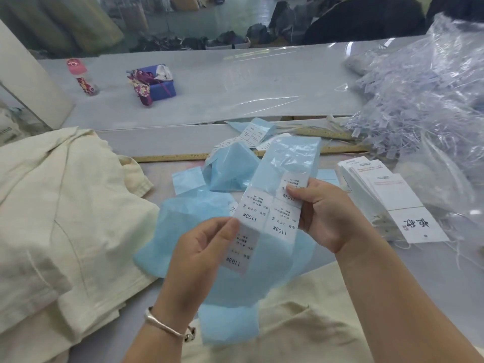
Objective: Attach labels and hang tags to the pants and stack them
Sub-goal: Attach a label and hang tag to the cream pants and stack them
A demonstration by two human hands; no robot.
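Observation:
I hold a strip of pale blue backing paper [290, 158] with white "1103#" stickers above the table. My left hand [207, 247] pinches the strip's left edge over a white sticker label [242, 247]. My right hand [324, 210] pinches the right edge, thumb on another sticker [293, 189]. Cream pants [65, 205] lie piled at the left. Another cream pair [301, 328] lies under my forearms at the bottom. A fanned stack of white hang tags [392, 200] sits at the right.
Spent blue backing sheets [230, 166] litter the table's middle. A wooden ruler [172, 157] lies behind them. A heap of clear plastic tag strings [424, 100] fills the right. A pink-capped bottle [83, 77] and a purple box [157, 85] stand at the back left.

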